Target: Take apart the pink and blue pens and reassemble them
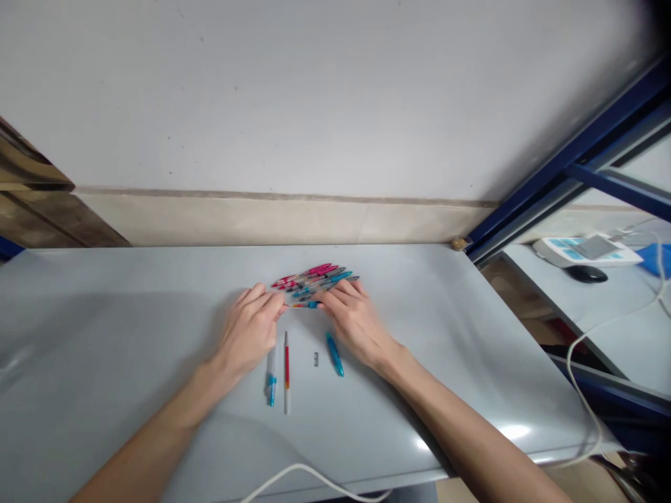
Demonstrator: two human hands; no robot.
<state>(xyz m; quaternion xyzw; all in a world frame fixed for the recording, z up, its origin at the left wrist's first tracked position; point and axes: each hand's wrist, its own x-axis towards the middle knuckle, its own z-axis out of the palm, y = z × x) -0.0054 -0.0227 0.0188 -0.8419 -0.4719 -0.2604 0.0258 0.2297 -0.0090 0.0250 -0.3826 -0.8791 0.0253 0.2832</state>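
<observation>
Between my two hands is a thin pen (301, 304) with an orange-yellow section and a blue part. My left hand (254, 318) pinches its left end, and my right hand (351, 314) has its fingers closed round the blue end. Just beyond them lies a bunch of red, blue and dark pens (319, 274). Nearer to me a clear and blue pen barrel (271, 381) sits left of a red refill (286, 363). Further right are a small dark metallic piece (316, 359) and a teal pen part (334, 355).
All this is on a grey table (131, 349) against a wall. A white cable (298, 467) crosses the front edge. At the right, beyond a blue metal frame (566, 157), a black mouse (586, 274) and a white device (560, 250) rest on another surface.
</observation>
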